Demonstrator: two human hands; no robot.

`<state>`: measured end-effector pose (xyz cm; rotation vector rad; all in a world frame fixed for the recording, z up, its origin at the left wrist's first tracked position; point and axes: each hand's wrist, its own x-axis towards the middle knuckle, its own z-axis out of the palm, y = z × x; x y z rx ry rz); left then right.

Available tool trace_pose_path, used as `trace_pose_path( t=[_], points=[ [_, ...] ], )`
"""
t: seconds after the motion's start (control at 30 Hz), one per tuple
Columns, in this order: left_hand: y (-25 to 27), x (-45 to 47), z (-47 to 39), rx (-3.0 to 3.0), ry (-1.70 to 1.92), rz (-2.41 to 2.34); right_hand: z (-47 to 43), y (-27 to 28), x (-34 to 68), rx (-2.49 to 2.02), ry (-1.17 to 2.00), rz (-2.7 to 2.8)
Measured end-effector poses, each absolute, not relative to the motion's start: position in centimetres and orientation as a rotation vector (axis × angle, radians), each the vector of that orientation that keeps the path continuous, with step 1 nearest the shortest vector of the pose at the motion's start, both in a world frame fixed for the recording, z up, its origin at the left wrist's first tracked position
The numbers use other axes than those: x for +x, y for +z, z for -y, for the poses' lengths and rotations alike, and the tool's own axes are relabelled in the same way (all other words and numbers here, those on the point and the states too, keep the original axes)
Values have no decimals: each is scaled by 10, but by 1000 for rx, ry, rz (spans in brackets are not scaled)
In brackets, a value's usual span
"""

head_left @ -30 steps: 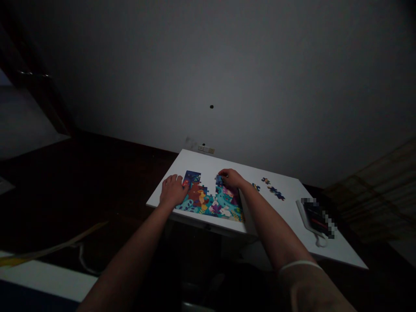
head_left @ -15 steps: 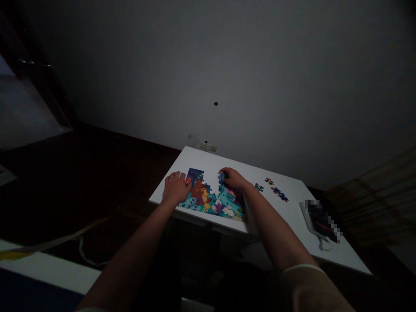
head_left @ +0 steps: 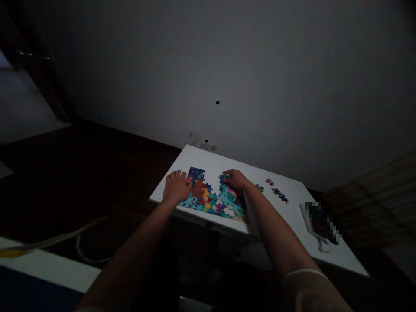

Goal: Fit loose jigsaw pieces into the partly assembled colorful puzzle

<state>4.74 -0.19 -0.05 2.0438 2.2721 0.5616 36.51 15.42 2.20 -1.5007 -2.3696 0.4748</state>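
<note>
A partly assembled jigsaw puzzle with colourful animals and plants lies near the front edge of the white table; its upper middle has a gap. My left hand rests on the puzzle's left border, fingers spread. At the upper right of the assembled part, my right hand has its fingertips on a dark blue puzzle piece, which lies flat against the pieces below it. The palm and wrist hide part of the puzzle's right side.
Several loose puzzle pieces lie right of my right hand, with another piece closer to it. A dark, partly pixelated object sits on the white table at the right. A socket strip is on the wall behind.
My right hand has lowered the puzzle piece, which was tilted and blurred before, down flat at the puzzle's upper right. My left hand has stayed in place.
</note>
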Motion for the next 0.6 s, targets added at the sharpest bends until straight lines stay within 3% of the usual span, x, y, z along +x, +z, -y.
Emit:
trace_pose_path(
  t=[0.13, 0.4, 0.6],
  points=[
    [-4, 47, 0, 2041, 585, -2255, -121, 24, 375, -1487, 409, 2114],
    [-7, 45, -3, 2009, 551, -2243, 34, -8, 453, -1439, 162, 1788],
    [-11, 44, -6, 2014, 533, -2264, 61, -34, 500, -1490, -66, 1652]
  ],
)
